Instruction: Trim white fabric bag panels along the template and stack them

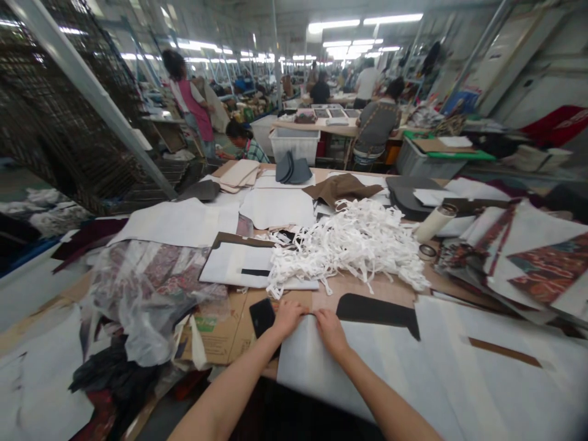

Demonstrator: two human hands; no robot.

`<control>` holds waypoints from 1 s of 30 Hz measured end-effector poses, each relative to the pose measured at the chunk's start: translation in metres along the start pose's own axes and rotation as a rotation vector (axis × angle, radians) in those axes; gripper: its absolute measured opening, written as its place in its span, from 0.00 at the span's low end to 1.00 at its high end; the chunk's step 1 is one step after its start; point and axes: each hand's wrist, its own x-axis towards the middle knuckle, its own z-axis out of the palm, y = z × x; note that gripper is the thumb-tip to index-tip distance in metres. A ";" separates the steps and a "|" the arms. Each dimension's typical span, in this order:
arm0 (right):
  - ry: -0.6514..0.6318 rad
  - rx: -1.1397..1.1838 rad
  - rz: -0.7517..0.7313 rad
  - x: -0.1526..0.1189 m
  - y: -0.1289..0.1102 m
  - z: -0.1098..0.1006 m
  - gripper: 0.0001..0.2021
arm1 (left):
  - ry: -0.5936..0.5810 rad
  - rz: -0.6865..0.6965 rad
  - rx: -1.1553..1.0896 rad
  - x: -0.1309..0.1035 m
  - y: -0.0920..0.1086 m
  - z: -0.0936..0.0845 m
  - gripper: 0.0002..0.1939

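- Workshop lights point(334, 26) are shining over a crowded bench point(326, 300), where a heap of white strips point(353, 239) is lying beyond the hands.
- Both hands, left point(290, 317) and right point(331, 331), are meeting with bent fingers at the far edge of a white panel point(298, 355); whether they are pinching it, I cannot tell.
- That panel is lying toward the person, its long axis seemingly running rightward under the right forearm; the right hand is resting nearer its main spread.
- Beside the left hand, a black phone-like slab point(261, 317) is lying.
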 end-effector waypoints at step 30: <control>-0.600 0.090 0.403 -0.125 0.129 -0.249 0.16 | -0.021 0.268 -0.288 0.023 0.087 -0.018 0.16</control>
